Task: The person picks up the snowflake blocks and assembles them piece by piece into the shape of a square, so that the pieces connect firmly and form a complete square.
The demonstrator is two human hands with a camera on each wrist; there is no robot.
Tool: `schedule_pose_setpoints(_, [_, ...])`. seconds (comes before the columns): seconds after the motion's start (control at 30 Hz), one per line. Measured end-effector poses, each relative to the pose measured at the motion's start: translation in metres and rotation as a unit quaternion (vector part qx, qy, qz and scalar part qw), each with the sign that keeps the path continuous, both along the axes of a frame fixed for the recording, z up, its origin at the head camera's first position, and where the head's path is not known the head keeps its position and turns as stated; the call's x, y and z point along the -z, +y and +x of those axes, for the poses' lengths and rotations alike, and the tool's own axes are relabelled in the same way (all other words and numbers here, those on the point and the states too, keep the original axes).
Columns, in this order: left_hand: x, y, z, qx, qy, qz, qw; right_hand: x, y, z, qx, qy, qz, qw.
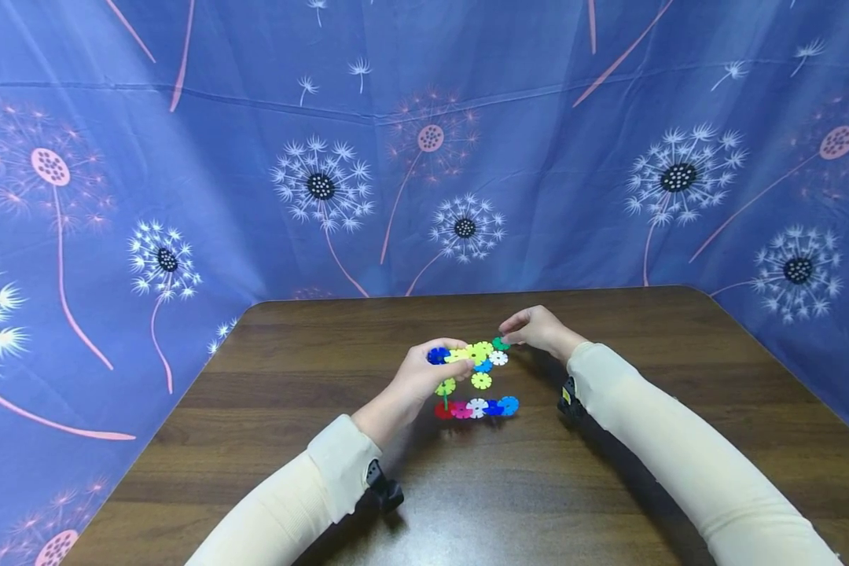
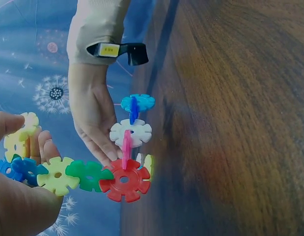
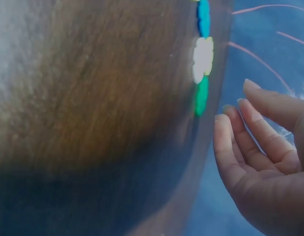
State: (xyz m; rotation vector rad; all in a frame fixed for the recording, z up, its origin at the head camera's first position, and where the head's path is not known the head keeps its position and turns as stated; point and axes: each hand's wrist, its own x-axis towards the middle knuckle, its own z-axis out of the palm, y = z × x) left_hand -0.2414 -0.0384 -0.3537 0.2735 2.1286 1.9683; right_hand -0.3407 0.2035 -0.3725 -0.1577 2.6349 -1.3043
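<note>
We're likely building, left hand [image 1: 422, 375] pinching the disc chain [image 1: 477, 354], right hand [image 1: 542, 328] curving loosely beside the green disc [image 1: 499, 344], probably needing another.

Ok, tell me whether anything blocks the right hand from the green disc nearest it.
Nothing visible does. In the right wrist view, no other piece lies between the right hand and the green disc; the white disc sits beyond it.
</note>
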Motion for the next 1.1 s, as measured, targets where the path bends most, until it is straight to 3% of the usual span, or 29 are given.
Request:
schedule_pose_setpoints(0.33, [-0.001, -0.001, 0.003, 0.002, -0.004, -0.003, 1.0000, 0.012, -0.005, -0.016, 0.012, -0.001, 0.006, 0.9999])
schedule_pose_setpoints(0.53, [0.000, -0.002, 0.001, -0.001, -0.006, 0.007, 1.0000, 0.014, -0.007, -0.016, 0.022, 0.005, 0.007, 0.9997])
schedule_pose_setpoints(0.7, [0.001, -0.003, 0.001, -0.001, -0.008, 0.009, 0.9999, 0.010, -0.011, -0.012, 0.012, 0.035, 0.063, 0.9973])
schedule_pose_setpoints(0.87, [0.000, -0.003, 0.003, 0.000, -0.009, 0.004, 1.0000, 0.014, -0.013, -0.015, 0.016, 0.026, 0.097, 0.9948])
schedule_pose_setpoints(1.1, [0.000, -0.001, 0.002, -0.002, -0.002, -0.005, 1.0000, 0.018, -0.006, -0.017, 0.015, 0.012, 0.054, 0.9984])
